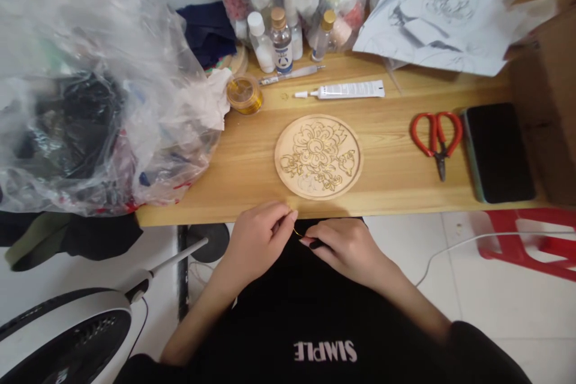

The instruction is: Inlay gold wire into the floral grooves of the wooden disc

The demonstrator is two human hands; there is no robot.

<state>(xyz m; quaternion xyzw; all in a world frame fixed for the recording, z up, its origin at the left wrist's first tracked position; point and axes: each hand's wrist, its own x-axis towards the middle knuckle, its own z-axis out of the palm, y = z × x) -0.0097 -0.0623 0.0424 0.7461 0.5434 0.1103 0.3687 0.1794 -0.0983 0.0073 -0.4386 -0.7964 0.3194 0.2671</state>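
Observation:
My left hand (258, 239) and my right hand (342, 247) meet just below the wooden table's front edge, over my black shirt. Both pinch a thin gold wire (297, 232) that runs between their fingertips. My right hand also grips a small dark tool (315, 244). Just beyond my hands, a round wooden disc (318, 156) with a flower pattern partly outlined in gold lies flat on the wooden table (252, 162). A spool of gold wire (244, 94) sits behind and to the left of the disc.
Red-handled scissors (437, 135) and a dark phone (498, 151) lie at the right. A white glue tube (344, 91), several small bottles (281, 41) and drawing papers (443, 18) line the back. A big plastic bag (85, 96) fills the left. A white fan (63, 330) stands on the floor.

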